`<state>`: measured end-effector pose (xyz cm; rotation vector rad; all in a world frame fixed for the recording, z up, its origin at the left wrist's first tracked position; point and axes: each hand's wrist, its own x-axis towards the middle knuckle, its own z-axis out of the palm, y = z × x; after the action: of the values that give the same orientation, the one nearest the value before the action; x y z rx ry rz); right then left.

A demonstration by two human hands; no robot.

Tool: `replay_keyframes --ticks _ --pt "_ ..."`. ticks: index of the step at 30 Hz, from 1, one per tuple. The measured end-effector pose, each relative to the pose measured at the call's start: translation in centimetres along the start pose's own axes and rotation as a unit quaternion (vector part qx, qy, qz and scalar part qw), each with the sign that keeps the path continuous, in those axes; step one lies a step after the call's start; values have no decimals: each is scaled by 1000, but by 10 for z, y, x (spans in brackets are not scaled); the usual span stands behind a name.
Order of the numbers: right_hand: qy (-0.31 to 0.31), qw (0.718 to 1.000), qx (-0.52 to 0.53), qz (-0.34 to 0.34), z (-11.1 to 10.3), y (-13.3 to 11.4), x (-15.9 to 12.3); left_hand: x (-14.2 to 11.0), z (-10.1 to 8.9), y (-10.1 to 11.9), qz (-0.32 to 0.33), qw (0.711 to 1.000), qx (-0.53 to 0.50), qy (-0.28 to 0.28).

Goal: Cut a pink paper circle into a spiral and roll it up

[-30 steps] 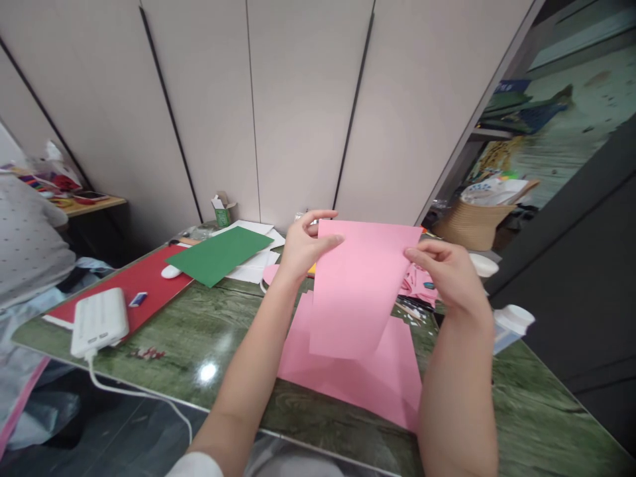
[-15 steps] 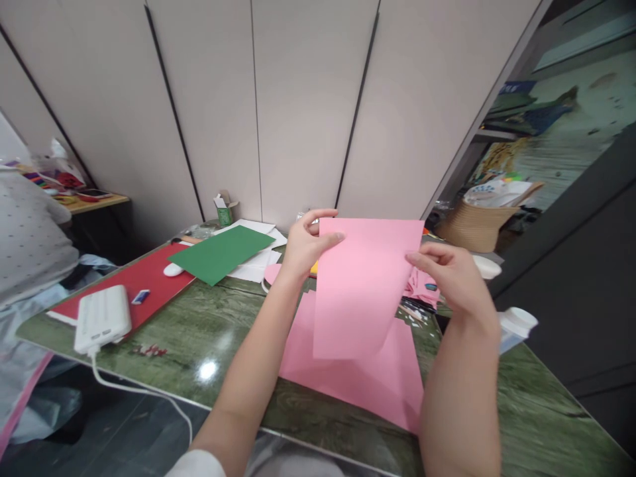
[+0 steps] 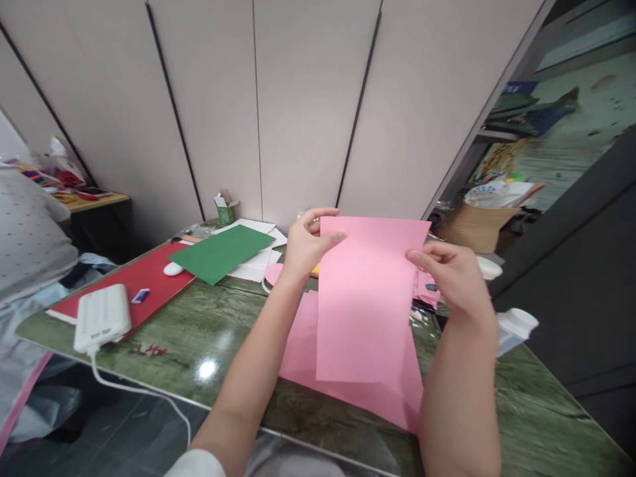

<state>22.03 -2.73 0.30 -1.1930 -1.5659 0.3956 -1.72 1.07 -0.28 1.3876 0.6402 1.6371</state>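
A sheet of pink paper (image 3: 368,305) hangs upright before me, held by both hands above the table. My left hand (image 3: 311,244) pinches its upper left corner, thumb in front and fingers behind. On the other side my right hand (image 3: 447,268) grips the right edge between thumb and fingers, a little below the top corner. More pink paper (image 3: 303,351) lies flat on the table beneath, partly covered by the raised sheet. Behind my right hand are pink scraps (image 3: 426,288), mostly hidden.
Left on the green table (image 3: 199,338) lie a green sheet (image 3: 223,252), red paper (image 3: 163,271), white papers (image 3: 253,265) and a white power bank (image 3: 103,318) with a cable. A small box (image 3: 224,209) stands behind. At right is a white-capped container (image 3: 517,328). Another person (image 3: 30,232) is at far left.
The lower part of the held sheet has swung down and flattened, so it hangs straighter and reaches lower. Its upper right corner has shifted slightly right. Both hands keep their grip.
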Motion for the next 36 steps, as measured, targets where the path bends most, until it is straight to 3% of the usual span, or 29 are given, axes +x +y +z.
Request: replay_keyframes --ticks 8,16,27,36 --pt "-24 1000 9 2 3 2 3 -2 1 5 9 1000 -10 28" --pt "6 1000 -15 -12 6 1 4 0 -1 4 8 1000 -5 23" --pt "-25 999 39 23 1 5 4 1 -3 2 3 999 -18 29" --pt "-32 999 27 8 3 2 4 4 -4 0 5 999 -9 35"
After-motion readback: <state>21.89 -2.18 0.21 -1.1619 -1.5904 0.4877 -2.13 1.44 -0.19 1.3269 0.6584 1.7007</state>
